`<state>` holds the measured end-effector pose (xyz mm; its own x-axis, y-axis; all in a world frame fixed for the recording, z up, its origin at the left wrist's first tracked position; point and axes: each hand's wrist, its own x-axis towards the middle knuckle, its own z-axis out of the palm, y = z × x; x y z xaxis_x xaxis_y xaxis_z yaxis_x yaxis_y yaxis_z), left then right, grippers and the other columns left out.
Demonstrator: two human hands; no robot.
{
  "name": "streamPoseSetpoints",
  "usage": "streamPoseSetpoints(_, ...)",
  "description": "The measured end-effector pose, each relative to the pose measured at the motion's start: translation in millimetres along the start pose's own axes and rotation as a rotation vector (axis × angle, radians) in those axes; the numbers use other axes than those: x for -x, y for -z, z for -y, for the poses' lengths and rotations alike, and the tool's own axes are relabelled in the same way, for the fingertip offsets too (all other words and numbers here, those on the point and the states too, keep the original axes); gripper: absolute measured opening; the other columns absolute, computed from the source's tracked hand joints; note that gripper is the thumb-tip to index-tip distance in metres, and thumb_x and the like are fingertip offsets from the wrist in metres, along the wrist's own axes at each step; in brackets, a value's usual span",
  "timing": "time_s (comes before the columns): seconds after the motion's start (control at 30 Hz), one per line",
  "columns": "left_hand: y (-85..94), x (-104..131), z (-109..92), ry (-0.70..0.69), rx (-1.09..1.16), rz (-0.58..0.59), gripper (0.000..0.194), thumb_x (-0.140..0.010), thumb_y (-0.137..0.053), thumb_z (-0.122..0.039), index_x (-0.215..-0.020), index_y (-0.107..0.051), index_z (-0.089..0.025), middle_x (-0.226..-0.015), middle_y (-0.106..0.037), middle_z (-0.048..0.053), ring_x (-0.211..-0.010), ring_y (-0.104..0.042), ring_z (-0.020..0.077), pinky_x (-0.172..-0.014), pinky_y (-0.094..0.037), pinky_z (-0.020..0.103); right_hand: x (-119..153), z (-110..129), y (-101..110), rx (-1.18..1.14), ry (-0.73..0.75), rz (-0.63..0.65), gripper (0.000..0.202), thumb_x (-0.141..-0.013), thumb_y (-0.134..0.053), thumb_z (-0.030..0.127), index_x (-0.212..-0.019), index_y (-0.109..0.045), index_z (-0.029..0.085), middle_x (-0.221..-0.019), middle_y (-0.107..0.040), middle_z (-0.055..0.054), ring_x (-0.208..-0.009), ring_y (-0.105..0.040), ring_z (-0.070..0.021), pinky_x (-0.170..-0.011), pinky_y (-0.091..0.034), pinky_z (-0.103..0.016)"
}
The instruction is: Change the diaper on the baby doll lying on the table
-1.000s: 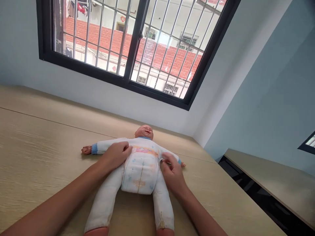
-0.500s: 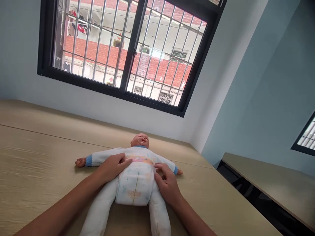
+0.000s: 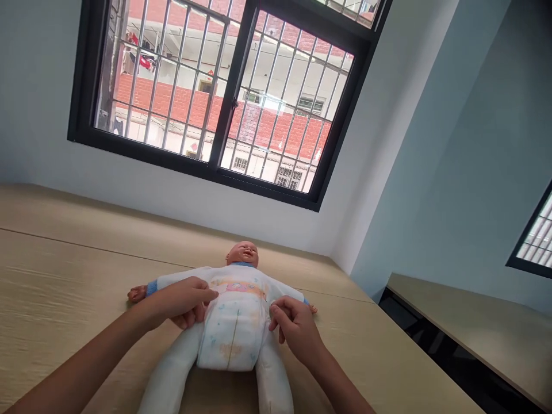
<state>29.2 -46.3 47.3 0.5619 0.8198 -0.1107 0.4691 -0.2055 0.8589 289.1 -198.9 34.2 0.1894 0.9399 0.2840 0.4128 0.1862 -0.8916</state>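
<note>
A baby doll (image 3: 244,255) lies on its back on the wooden table, arms spread and legs toward me. It wears a white long-sleeved top with blue cuffs and white leg coverings. Around its hips is a white diaper (image 3: 230,333) with an orange and pink printed waistband and a line down the middle. My left hand (image 3: 190,302) is at the diaper's left side, thumb and fingers pinched on its edge. On the other side, my right hand (image 3: 295,328) pinches the diaper's edge near the leg opening, its fingers curled.
The wooden tabletop (image 3: 77,299) spreads around the doll, with a seam running across it. A barred window (image 3: 215,167) is in the wall behind. At right stands another table (image 3: 466,322) with a dark open shelf under its top.
Both hands have shifted slightly down along the diaper's sides. My left fingers have curled under at its edge, and my right fingers have closed into a pinch. The view has tilted slightly upward.
</note>
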Motion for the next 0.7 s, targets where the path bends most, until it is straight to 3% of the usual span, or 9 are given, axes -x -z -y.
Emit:
streamPoseSetpoints(0.1,8.0,13,-6,0.138,0.136,0.079,0.039,-0.079,-0.068,-0.059,-0.078,-0.056,-0.022,-0.072,-0.076,0.006,-0.057,-0.065,0.0178,-0.054,-0.050,0.026,3,10,1,-0.006,-0.071,0.053,0.033,-0.086,-0.059,0.052,-0.080,-0.059,0.020,-0.063,-0.068,-0.002,-0.038,-0.044,-0.0110,-0.040,-0.034,-0.025)
streamPoseSetpoints(0.23,9.6,20,-10,0.127,0.139,0.048,0.039,-0.076,-0.073,-0.058,-0.077,-0.057,-0.022,-0.075,-0.077,0.007,-0.062,-0.070,0.0203,-0.053,-0.054,0.026,8,15,-1,0.075,-0.074,0.027,0.027,-0.087,-0.060,0.047,-0.079,-0.060,0.021,-0.064,-0.068,-0.002,-0.041,-0.045,-0.0123,-0.040,-0.037,-0.026)
streamPoseSetpoints(0.37,2.7,22,-12,0.051,0.126,0.066,0.040,-0.081,-0.072,-0.060,-0.090,-0.065,-0.022,-0.078,-0.075,0.003,-0.067,-0.071,0.0185,-0.054,-0.053,0.023,9,11,-7,0.056,-0.075,0.057,0.025,-0.084,-0.065,0.045,-0.086,-0.065,0.020,-0.063,-0.064,0.000,-0.040,-0.045,-0.0117,-0.040,-0.034,-0.026)
streamPoseSetpoints(0.5,-2.7,23,-15,0.008,0.236,0.149,0.045,-0.082,-0.075,-0.059,-0.110,-0.070,-0.024,-0.072,-0.068,-0.001,-0.074,-0.070,0.0164,-0.064,-0.055,0.020,7,4,-11,-0.124,-0.096,0.087,0.047,-0.080,-0.069,0.058,-0.104,-0.063,0.018,-0.065,-0.063,0.003,-0.036,-0.048,-0.0113,-0.037,-0.029,-0.024)
streamPoseSetpoints(0.63,-3.4,25,-20,-0.023,0.523,0.295,0.047,-0.083,-0.080,-0.052,-0.119,-0.066,-0.024,-0.096,-0.075,0.002,-0.094,-0.072,0.0175,-0.088,-0.060,0.026,6,2,-15,-0.324,-0.092,0.139,0.067,-0.072,-0.076,0.065,-0.118,-0.059,0.019,-0.068,-0.054,0.008,-0.040,-0.058,-0.0130,-0.038,-0.032,-0.022)
streamPoseSetpoints(0.7,-3.1,26,-22,-0.025,0.591,0.317,0.047,-0.084,-0.080,-0.051,-0.116,-0.065,-0.021,-0.105,-0.077,0.006,-0.102,-0.073,0.0197,-0.094,-0.060,0.029,5,1,-17,-0.349,-0.087,0.130,0.068,-0.071,-0.076,0.067,-0.116,-0.059,0.019,-0.072,-0.057,0.006,-0.041,-0.060,-0.0137,-0.038,-0.032,-0.022)
